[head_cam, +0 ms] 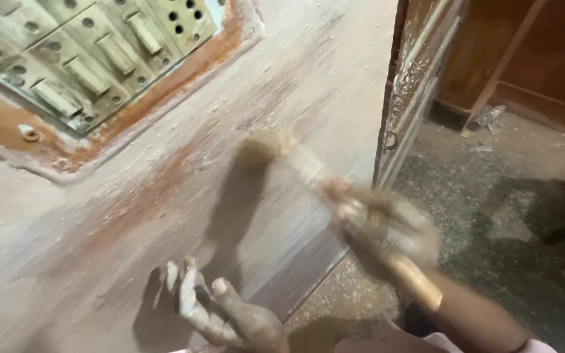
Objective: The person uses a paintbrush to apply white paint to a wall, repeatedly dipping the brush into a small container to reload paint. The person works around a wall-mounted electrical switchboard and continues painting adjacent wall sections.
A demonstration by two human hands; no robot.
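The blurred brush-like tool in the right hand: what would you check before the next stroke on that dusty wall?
1. Grip: right hand closed around the pale, blurred brush-like tool: ok.
2. Tool tip meeting the dusty, rust-streaked wall: cannot tell, motion blur.
3. Left hand braced, fingers spread on the wall: ok.
4. Grimy switch panel apart from the tool: ok.
5. Worn wooden door frame clear of the right hand: cannot tell.

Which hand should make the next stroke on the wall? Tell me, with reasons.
Right, probably. The right hand already has its grip on the blurred brush-like tool, whose tip is at the dusty wall. The left hand holds nothing, its fingers spread against the wall lower down.
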